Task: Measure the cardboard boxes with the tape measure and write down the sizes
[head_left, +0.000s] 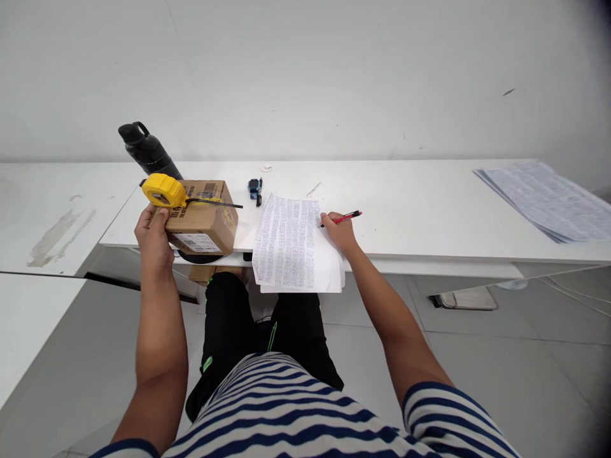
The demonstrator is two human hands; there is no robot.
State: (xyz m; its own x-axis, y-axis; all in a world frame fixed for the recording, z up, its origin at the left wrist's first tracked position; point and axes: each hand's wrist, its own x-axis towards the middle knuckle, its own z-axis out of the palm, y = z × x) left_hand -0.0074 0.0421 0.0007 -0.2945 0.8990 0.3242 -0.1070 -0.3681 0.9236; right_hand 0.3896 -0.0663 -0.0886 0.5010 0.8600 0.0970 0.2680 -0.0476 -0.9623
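At the left, my left hand [155, 229] is closed on the near left end of a brown cardboard box [205, 219] with a white label. A yellow tape measure [165, 191] rests on top of the box by my fingertips, and a dark strip extends rightward from it. My right hand [338, 230] pinches a red and black pen [347, 217] at the right edge of a sheet of paper [286, 245] covered in dense writing. More sheets lie beneath that one, overhanging the table's front edge.
A black bottle [150, 149] stands behind the box. Small blue and black items [254, 189] lie beyond the paper on the white table [410, 210]. More written sheets [544, 197] are at the far right. Under the box is a black round object [198, 258].
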